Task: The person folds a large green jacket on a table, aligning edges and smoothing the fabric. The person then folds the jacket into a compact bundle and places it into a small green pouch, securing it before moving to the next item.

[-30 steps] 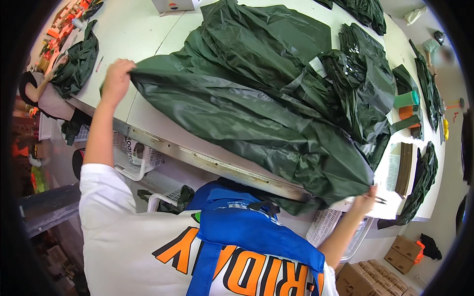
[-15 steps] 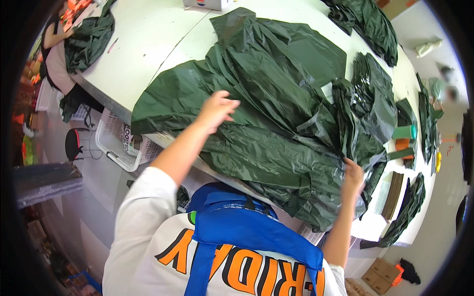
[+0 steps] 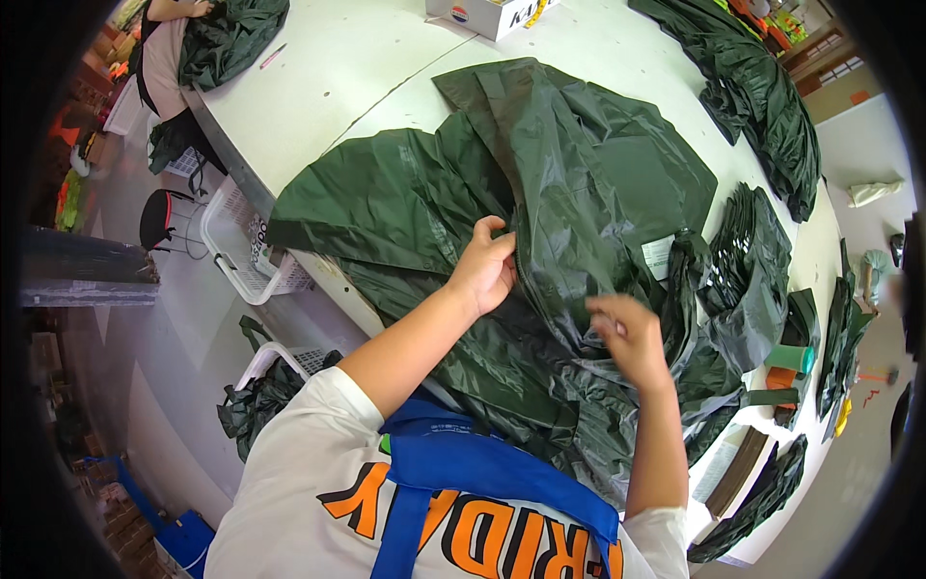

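A dark green, shiny waterproof jacket [image 3: 617, 164] lies spread and rumpled over the table in front of me. My left hand [image 3: 487, 268] is closed in a pinch on its front edge, where a dark zipper [image 3: 526, 275] runs down. To the right, my right hand [image 3: 627, 336] hovers over the jacket front, its fingers loosely bent and apart, slightly blurred. Nothing shows between them. A white label [image 3: 658, 257] is visible on the fabric beyond that hand. Folds hide the lower end of the zipper.
A stack of folded green garments [image 3: 748, 256] lies right of the jacket, near a green roll [image 3: 791, 358]. More green fabric [image 3: 752, 87] lies at the far right. A cardboard box [image 3: 492, 14] stands at the back. White baskets [image 3: 227, 241] sit below the left table edge.
My left hand has moved right and now pinches the zipper edge. My right hand has left the fabric at the right and come inward. The jacket front is pulled up into a ridge.
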`<state>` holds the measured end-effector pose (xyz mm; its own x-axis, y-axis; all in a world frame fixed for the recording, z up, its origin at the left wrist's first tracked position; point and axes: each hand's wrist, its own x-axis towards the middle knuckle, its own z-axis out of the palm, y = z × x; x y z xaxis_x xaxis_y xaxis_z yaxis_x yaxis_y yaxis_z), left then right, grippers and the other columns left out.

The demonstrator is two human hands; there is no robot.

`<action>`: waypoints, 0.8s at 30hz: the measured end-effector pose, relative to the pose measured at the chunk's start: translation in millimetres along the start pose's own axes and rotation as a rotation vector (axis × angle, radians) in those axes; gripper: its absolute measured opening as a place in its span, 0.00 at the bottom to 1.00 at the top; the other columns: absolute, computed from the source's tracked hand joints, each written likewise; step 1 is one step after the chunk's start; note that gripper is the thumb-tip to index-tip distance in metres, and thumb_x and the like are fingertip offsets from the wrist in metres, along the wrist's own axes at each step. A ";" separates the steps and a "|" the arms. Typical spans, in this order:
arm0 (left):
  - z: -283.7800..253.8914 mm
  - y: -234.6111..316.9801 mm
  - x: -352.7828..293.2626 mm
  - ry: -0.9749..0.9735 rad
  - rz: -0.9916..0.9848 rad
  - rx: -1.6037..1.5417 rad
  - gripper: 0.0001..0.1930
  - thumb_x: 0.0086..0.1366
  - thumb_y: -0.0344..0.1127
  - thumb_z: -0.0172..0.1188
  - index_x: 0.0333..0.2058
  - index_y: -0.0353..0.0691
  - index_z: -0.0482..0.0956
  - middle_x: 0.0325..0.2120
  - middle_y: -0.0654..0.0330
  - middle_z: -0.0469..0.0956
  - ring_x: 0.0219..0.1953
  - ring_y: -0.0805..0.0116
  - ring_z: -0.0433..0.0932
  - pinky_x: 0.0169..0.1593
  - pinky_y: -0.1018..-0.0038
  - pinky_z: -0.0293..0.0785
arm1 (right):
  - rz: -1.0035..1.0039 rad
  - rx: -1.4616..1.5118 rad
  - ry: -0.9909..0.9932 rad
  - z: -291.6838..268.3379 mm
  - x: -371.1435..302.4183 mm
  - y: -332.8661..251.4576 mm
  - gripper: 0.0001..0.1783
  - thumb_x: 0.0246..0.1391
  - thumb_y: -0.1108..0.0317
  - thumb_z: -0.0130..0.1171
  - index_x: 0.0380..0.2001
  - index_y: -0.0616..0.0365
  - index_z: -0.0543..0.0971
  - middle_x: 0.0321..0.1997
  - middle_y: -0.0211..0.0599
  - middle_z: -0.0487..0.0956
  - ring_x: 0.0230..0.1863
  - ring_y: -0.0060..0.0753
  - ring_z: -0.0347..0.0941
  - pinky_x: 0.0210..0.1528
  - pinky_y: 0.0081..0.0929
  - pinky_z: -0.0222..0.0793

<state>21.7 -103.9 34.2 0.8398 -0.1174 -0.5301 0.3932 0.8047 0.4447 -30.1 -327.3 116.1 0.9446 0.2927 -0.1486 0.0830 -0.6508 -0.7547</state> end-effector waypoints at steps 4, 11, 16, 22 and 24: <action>-18.0 -8.5 -5.4 -0.273 0.152 0.077 0.08 0.66 0.23 0.49 0.42 0.40 0.67 0.41 0.61 0.73 0.44 0.71 0.75 0.49 0.70 0.73 | -0.513 0.013 -0.124 4.1 99.4 -57.7 0.25 0.46 0.83 0.52 0.51 0.56 0.75 0.61 0.43 0.71 0.50 0.49 0.74 0.49 0.32 0.71; -1.2 14.9 -33.8 -0.192 0.178 0.296 0.10 0.62 0.26 0.55 0.43 0.36 0.74 0.40 0.63 0.75 0.43 0.75 0.72 0.49 0.77 0.68 | -0.456 -0.196 -0.485 3.3 164.6 -56.6 0.13 0.42 0.77 0.52 0.35 0.62 0.79 0.33 0.46 0.77 0.36 0.48 0.73 0.38 0.36 0.69; -8.4 19.3 -30.0 -0.032 0.721 1.099 0.08 0.58 0.31 0.64 0.35 0.37 0.78 0.30 0.65 0.73 0.34 0.77 0.69 0.42 0.79 0.66 | -0.240 0.106 -0.534 10.9 146.3 -59.8 0.15 0.40 0.80 0.51 0.36 0.64 0.77 0.32 0.33 0.71 0.33 0.24 0.66 0.35 0.22 0.62; -28.2 32.0 -27.7 -0.346 0.668 1.197 0.11 0.57 0.33 0.63 0.39 0.40 0.77 0.35 0.62 0.77 0.39 0.68 0.76 0.42 0.72 0.70 | -0.195 0.293 -0.582 3.1 142.7 -43.2 0.08 0.48 0.76 0.52 0.33 0.63 0.76 0.43 0.34 0.74 0.41 0.24 0.67 0.44 0.21 0.64; -55.8 32.3 -25.5 -0.079 0.912 1.723 0.14 0.53 0.33 0.64 0.40 0.44 0.78 0.40 0.63 0.77 0.46 0.62 0.73 0.51 0.64 0.64 | -0.137 0.353 -0.585 -9.1 145.6 -34.1 0.08 0.48 0.75 0.53 0.33 0.63 0.76 0.45 0.36 0.75 0.44 0.24 0.67 0.47 0.21 0.63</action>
<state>-7.8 -42.4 21.8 0.9637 -0.1231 0.2369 -0.2533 -0.7021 0.6655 107.4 -269.0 126.0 0.5985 0.7498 -0.2822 -0.0124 -0.3435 -0.9391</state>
